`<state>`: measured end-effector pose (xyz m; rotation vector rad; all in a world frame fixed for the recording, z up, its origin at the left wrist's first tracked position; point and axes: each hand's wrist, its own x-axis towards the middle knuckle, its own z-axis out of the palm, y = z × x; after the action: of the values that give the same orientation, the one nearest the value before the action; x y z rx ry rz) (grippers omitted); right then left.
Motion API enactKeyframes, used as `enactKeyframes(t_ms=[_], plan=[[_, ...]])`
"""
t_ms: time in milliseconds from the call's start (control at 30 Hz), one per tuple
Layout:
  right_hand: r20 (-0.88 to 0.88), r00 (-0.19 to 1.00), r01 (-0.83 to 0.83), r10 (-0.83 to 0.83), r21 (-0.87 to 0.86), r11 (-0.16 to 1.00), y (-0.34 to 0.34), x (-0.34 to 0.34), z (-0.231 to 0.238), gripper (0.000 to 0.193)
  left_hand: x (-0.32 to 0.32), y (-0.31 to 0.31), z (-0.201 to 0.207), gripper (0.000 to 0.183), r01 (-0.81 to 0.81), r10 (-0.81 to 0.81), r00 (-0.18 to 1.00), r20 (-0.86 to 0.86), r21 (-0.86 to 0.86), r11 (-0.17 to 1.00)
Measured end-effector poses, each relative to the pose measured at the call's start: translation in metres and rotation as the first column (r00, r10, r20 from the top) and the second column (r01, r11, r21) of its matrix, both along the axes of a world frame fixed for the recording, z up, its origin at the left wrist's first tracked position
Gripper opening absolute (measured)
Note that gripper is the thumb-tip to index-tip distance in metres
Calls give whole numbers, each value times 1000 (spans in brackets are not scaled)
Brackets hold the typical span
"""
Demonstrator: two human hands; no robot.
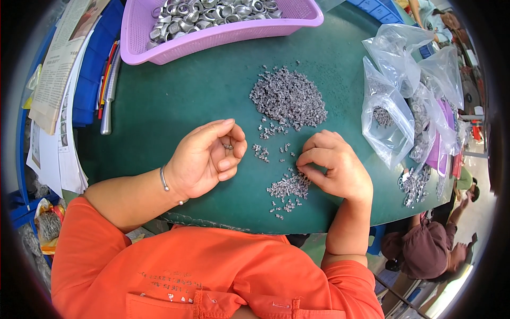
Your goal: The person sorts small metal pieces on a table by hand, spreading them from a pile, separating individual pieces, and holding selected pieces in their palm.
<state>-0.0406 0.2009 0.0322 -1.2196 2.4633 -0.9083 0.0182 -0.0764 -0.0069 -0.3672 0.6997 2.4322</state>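
My left hand (204,157) is turned palm up above the green table, its fingers curled round a few small metal parts (228,147). Thumb and fingers of my right hand (337,167) come together at the edge of a small loose pile of tiny grey metal pieces (287,186); anything in that pinch is hidden. Beyond both hands lies a larger heap of the same kind of tiny pieces (289,98). A few scattered pieces (260,153) lie between the heap and the small pile.
A lilac plastic basket (223,40) of silvery metal rings stands at the far side of the green table (175,90). Clear plastic bags (388,133) with metal parts crowd the right. Pens (109,90), papers (58,149) and a blue tray (90,80) line the left. A co-worker (425,252) is at lower right.
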Motion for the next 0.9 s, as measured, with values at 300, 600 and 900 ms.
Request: enactKeyframes(t_ms=[300,600,900], plan=[[70,996,62,-52,-147,987,-4,1,-3,19,0,-1,-1,29,2,-2,1000,9,6,1000],[10,996,90,-89,-174,981,-21,7,-4,35,0,1,1,28,1,-1,1000,21,-3,1000],[-2,1000,7,-8,-229,973,-40,12,-9,23,0,2,2,30,12,-12,1000,14,-32,999]])
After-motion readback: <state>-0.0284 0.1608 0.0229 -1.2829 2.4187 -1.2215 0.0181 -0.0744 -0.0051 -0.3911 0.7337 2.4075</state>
